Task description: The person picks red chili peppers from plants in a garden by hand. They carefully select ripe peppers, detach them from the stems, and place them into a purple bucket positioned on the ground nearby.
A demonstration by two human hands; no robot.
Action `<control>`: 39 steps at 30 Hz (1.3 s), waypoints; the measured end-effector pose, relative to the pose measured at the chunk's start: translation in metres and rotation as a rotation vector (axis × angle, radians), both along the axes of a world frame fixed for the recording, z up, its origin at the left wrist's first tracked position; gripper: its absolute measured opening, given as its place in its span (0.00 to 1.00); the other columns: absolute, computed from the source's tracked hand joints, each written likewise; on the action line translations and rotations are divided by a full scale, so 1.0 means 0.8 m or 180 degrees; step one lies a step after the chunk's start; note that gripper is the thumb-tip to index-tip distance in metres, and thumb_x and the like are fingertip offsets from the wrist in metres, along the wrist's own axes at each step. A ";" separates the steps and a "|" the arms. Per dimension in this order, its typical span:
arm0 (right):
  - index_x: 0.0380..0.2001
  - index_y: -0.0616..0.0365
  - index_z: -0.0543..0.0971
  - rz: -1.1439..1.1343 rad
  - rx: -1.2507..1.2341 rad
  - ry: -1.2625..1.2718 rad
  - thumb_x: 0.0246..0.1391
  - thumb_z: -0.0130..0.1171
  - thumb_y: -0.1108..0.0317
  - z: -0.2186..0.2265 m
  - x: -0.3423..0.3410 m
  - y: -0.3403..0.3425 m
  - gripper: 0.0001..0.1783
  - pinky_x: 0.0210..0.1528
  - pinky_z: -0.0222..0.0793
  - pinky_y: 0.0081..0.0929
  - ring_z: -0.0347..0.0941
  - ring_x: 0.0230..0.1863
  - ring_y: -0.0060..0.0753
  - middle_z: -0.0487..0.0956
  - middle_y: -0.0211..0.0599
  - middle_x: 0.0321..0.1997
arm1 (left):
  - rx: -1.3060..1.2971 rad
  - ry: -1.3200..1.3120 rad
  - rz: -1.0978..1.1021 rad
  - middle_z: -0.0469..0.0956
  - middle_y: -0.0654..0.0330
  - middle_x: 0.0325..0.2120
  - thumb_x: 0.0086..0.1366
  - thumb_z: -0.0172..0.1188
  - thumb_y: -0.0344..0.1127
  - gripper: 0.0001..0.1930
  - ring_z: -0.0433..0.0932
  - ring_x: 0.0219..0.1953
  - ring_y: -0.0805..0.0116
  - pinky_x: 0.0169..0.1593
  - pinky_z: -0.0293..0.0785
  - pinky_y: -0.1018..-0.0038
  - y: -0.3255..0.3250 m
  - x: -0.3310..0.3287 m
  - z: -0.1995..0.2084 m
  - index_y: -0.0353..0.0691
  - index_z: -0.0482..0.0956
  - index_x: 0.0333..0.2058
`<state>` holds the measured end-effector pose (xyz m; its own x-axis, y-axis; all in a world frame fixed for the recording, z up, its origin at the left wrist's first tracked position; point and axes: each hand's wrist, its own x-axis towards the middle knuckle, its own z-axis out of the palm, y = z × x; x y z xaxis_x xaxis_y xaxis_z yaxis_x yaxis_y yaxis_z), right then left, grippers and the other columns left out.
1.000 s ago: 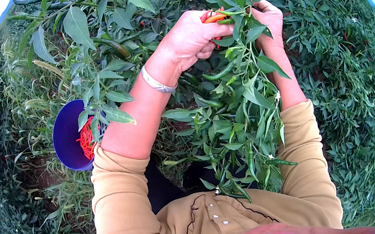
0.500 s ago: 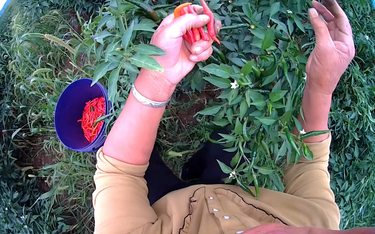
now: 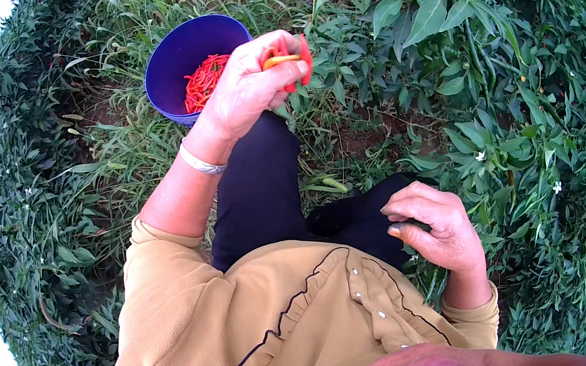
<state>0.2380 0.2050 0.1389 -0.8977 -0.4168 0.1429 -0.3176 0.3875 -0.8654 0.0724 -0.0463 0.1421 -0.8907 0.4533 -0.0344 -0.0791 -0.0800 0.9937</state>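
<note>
My left hand is closed around several red chili peppers and an orange one, their ends sticking out past the thumb. It hangs just right of a blue-purple bucket, overlapping the rim in view. Loose red chili peppers lie inside the bucket, partly hidden behind that hand. Lower right, before my dark trouser leg, my right hand is half curled, with a gap between thumb and fingers and nothing seen in it.
Leafy chili plants with small white flowers and some hanging green peppers fill the right side. Tall grass grows around the bucket. More dark green plants stand on the left. My bent knee is close below the bucket.
My view has turned left toward the bucket. My left hand, still holding the peppers, has come next to it. My right hand has dropped from the plants to beside my leg, fingers more curled.
</note>
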 end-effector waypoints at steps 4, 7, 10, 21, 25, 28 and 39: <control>0.34 0.63 0.78 -0.0147 0.0618 -0.0560 0.39 0.62 0.78 -0.049 0.027 0.005 0.14 0.32 0.71 0.27 0.75 0.31 0.38 0.76 0.40 0.32 | -0.1414 0.0838 0.1233 0.73 0.68 0.23 0.58 0.57 0.29 0.04 0.65 0.19 0.84 0.22 0.60 0.86 -0.109 -0.087 -0.050 0.38 0.74 0.33; 0.33 0.61 0.78 -0.0318 0.1029 -0.0670 0.43 0.63 0.69 -0.079 0.045 0.011 0.12 0.39 0.69 0.37 0.72 0.37 0.45 0.76 0.40 0.33 | -0.2766 0.1450 0.1580 0.79 0.53 0.37 0.50 0.61 0.32 0.20 0.79 0.37 0.65 0.45 0.73 0.73 -0.218 -0.153 -0.160 0.33 0.76 0.43; 0.33 0.61 0.78 -0.0811 0.1349 -0.0280 0.41 0.64 0.69 -0.103 0.053 0.028 0.13 0.44 0.66 0.38 0.71 0.42 0.46 0.76 0.40 0.35 | -0.3172 0.1421 0.1975 0.78 0.52 0.45 0.52 0.61 0.32 0.24 0.77 0.47 0.63 0.51 0.71 0.72 -0.246 -0.147 -0.208 0.35 0.75 0.50; 0.55 0.65 0.69 -0.3254 -0.0549 -0.0226 0.50 0.60 0.77 -0.076 0.067 0.151 0.27 0.50 0.69 0.26 0.72 0.49 0.30 0.75 0.47 0.49 | -0.1130 0.0129 0.1191 0.79 0.59 0.30 0.67 0.53 0.38 0.14 0.80 0.29 0.75 0.34 0.76 0.81 -0.086 -0.052 -0.132 0.31 0.77 0.40; 0.57 0.70 0.64 -0.3310 -0.0638 -0.0029 0.52 0.59 0.75 -0.073 0.069 0.155 0.29 0.50 0.69 0.27 0.73 0.45 0.29 0.77 0.43 0.45 | -0.1249 -0.0033 0.1033 0.80 0.59 0.30 0.67 0.54 0.42 0.16 0.79 0.30 0.74 0.37 0.75 0.80 -0.095 -0.023 -0.142 0.31 0.78 0.40; 0.57 0.75 0.62 -0.3427 -0.1254 0.0053 0.51 0.60 0.76 -0.080 0.069 0.147 0.31 0.46 0.69 0.23 0.74 0.36 0.23 0.79 0.35 0.32 | -0.1917 0.0172 0.0733 0.80 0.58 0.33 0.64 0.57 0.37 0.16 0.77 0.34 0.76 0.39 0.71 0.80 -0.100 -0.015 -0.131 0.28 0.78 0.42; 0.56 0.56 0.68 -0.1524 0.1540 -0.0696 0.48 0.61 0.62 -0.172 0.014 0.058 0.30 0.58 0.62 0.37 0.70 0.54 0.44 0.77 0.43 0.50 | -0.3934 0.1545 0.0218 0.77 0.52 0.33 0.60 0.53 0.45 0.16 0.76 0.39 0.52 0.43 0.71 0.61 -0.126 -0.005 -0.139 0.38 0.80 0.31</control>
<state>0.2490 0.2512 0.0010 -0.9849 0.0593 -0.1626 0.1447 0.7975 -0.5858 0.0685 -0.1474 0.0306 -0.9492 0.3083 -0.0628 0.2699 0.9004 0.3413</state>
